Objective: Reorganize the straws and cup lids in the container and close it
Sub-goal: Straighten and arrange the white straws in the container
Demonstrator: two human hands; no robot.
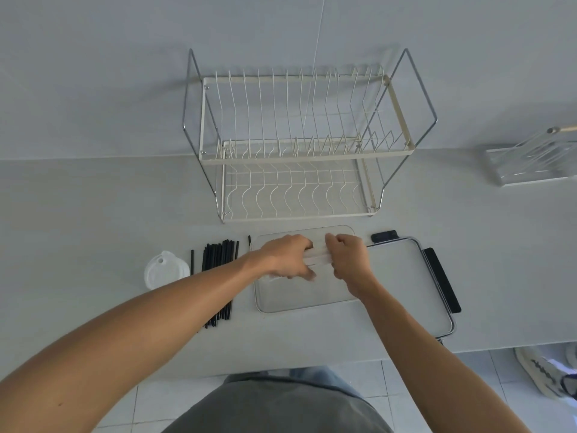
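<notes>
hands: left hand and right hand both clenched on one bundle of clear straws, held over the clear container
axis: bundle lies left-right, container floor directly beneath the grip
black straws: loose pile left of container, long axis near-far, too many to count; left hand nearer
cup lids: one stack, far left; count in it unclear
container lid: one, off, right of container; right hand nearer
</notes>
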